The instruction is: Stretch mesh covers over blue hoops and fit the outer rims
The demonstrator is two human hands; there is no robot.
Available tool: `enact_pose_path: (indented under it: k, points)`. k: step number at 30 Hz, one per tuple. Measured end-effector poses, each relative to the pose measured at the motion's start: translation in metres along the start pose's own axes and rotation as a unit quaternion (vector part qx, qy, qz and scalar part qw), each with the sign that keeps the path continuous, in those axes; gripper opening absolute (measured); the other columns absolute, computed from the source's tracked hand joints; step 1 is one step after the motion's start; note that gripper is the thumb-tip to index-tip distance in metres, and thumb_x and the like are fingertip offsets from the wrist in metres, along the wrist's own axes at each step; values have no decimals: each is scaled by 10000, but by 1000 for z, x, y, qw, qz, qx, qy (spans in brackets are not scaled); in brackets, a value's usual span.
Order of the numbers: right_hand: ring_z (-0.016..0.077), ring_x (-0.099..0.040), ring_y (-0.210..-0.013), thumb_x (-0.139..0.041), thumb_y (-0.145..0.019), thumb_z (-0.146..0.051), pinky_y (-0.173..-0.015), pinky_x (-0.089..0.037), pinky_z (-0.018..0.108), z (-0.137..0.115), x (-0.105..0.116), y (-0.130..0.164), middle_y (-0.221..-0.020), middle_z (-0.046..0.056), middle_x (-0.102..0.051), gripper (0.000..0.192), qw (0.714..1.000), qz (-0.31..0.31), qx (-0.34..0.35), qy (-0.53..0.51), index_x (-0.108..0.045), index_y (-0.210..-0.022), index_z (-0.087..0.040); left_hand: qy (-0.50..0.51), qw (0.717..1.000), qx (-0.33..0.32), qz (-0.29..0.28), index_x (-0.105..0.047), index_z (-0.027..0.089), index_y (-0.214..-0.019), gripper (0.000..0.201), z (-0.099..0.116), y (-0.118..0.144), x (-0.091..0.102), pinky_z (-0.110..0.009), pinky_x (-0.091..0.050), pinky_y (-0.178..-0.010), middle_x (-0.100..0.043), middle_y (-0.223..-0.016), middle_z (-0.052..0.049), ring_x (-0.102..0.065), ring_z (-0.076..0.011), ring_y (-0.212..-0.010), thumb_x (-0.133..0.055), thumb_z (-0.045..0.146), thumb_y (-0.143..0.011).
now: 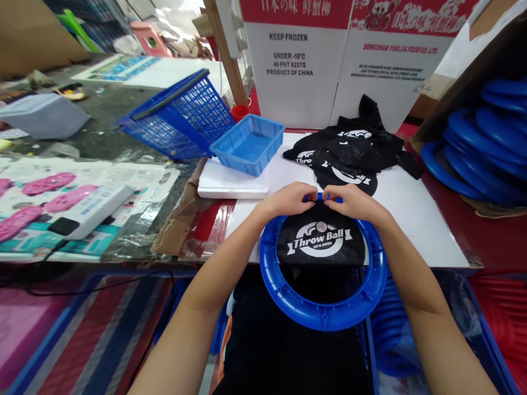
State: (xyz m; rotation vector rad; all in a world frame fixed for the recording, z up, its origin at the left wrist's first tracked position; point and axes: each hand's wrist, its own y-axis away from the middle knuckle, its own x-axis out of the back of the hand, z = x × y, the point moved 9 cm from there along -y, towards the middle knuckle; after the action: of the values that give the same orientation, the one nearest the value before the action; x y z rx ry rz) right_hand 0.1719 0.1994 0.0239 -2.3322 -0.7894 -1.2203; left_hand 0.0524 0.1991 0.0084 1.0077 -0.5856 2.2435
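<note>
A blue plastic ring (pixel 323 317) hangs over the table's front edge, close to my body. Inside its far half is a black mesh cloth (pixel 321 238) printed "Throw Ball" in white; the near half of the ring is open. My left hand (pixel 293 197) and my right hand (pixel 349 198) meet at the far rim, thumbs and fingers pinched on the cloth's edge and the ring there. The exact grip under the fingertips is hidden. Just beyond my hands lies a pile of black mesh cloths (pixel 354 148) with the same print.
Left of the pile, a light blue tray (pixel 247 145) rests on a white stack (pixel 233 184), beside a tilted blue basket (pixel 181 118). Blue rings (pixel 486 142) are stacked at right. White cartons (pixel 304 82) stand behind; red rings (pixel 502 312) lie low at right.
</note>
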Motion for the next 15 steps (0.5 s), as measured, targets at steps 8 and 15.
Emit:
enact_pose_path:
  k: [8, 15]
  points:
    - [181, -662, -746, -620, -922, -214, -764, -439, 289, -4, 2, 0, -821, 31, -755, 187, 998, -12, 37, 41, -806, -935, -222, -4, 1000, 21, 9, -704, 186, -879, 106, -4, -1, 0, -323, -472, -790, -739, -870, -42, -659, -199, -813, -618, 230, -924]
    - [196, -654, -779, -623, -943, -214, -798, -442, 305, 1, -5, -3, -845, 50, -747, 222, 996, -19, 30, 78, -831, -1020, -230, -13, 999, 40, 22, -707, 181, -856, 132, -7, -1, 0, -318, -461, -768, -739, -838, -40, -644, -187, -778, -598, 222, -918]
